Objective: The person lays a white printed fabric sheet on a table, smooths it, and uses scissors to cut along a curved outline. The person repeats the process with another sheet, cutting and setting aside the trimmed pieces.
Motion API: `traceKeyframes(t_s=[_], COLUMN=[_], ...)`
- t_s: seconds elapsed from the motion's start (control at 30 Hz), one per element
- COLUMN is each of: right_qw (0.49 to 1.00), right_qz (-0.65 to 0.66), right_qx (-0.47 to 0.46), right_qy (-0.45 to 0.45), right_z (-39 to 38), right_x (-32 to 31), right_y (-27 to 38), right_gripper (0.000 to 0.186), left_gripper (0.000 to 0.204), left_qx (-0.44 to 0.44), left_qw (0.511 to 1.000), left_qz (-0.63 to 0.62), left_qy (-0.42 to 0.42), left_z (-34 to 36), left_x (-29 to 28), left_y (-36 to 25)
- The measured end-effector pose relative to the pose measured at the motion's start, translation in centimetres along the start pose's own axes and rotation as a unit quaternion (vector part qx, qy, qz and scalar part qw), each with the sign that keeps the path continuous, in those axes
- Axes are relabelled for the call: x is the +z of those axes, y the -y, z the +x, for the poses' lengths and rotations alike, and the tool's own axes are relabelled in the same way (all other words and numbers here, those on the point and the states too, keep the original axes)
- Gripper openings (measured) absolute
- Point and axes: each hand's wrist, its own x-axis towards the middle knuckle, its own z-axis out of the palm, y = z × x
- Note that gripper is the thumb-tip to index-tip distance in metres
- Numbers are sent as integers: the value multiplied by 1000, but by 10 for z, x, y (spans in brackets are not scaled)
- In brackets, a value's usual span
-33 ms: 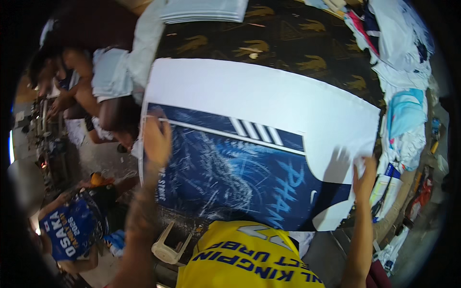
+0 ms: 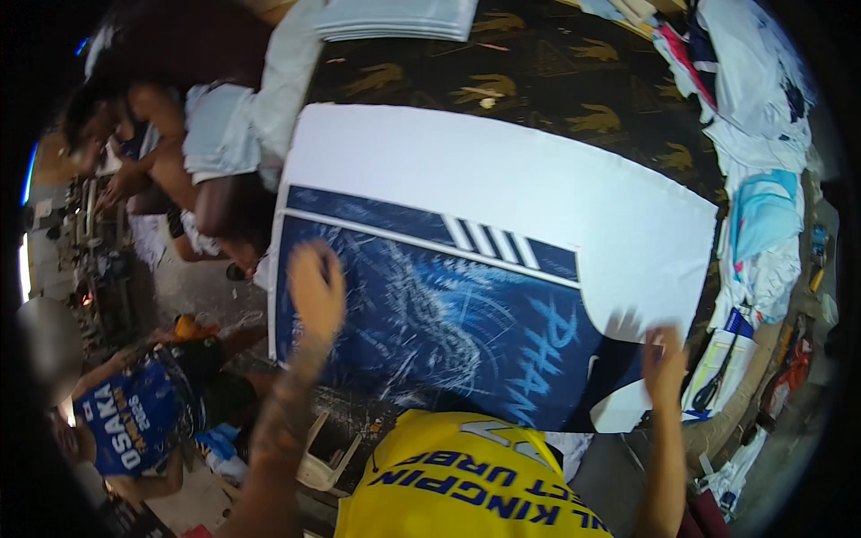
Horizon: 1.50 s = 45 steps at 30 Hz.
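A large white sheet (image 2: 484,157), printed with a navy garment panel, lies flat on the dark table in front of me. White stripes and light blue scratch-like marks cover the panel (image 2: 404,314). Above its left part is my left hand (image 2: 318,291), somewhat blurred, its fingers apart and holding nothing. Over the sheet's lower right part hovers my right hand (image 2: 662,368), fingers slightly bent and apart, with its shadow on the sheet beside it. Whether either hand touches the sheet I cannot tell.
Folded pale sheets (image 2: 395,20) are stacked at the table's far edge. A heap of white and blue cloth (image 2: 762,215) runs along the right. Two people sit at the left, one with folded pale cloth (image 2: 220,130). A cream plastic stool (image 2: 325,453) stands below the table's near side.
My left hand has come inward from the sheet's left edge, over the print. My right hand has moved left and down from the right edge. The view has shifted slightly.
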Motion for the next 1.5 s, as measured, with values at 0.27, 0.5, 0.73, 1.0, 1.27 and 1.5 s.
traceKeyframes(t_s=[0.27, 0.5, 0.73, 1.0, 1.27, 1.5], right_qw=[948, 863, 904, 843, 947, 935], right_qz=[186, 357, 297, 478, 316, 338], right_qx=[251, 345, 286, 155, -30, -69], right_qy=[61, 98, 112, -189, 54, -86], right_z=[-257, -176, -243, -381, -195, -35], right_x=[149, 359, 302, 92, -141, -113], right_y=[-248, -326, -323, -165, -92, -88], right_gripper=[22, 51, 41, 59, 20, 32], left_gripper=[68, 62, 62, 81, 32, 46], left_qx=[-726, -726, -591, -485, -209, -223], left_qw=[644, 209, 186, 737, 785, 928], left_qz=[241, -650, -778, -372, -529, -277], left_qy=[-8, -81, -101, -288, 244, 115], left_z=[-382, -398, -499, -476, -87, 79], left_x=[37, 273, 215, -55, -93, 67], left_y=[117, -42, 63, 119, 112, 113])
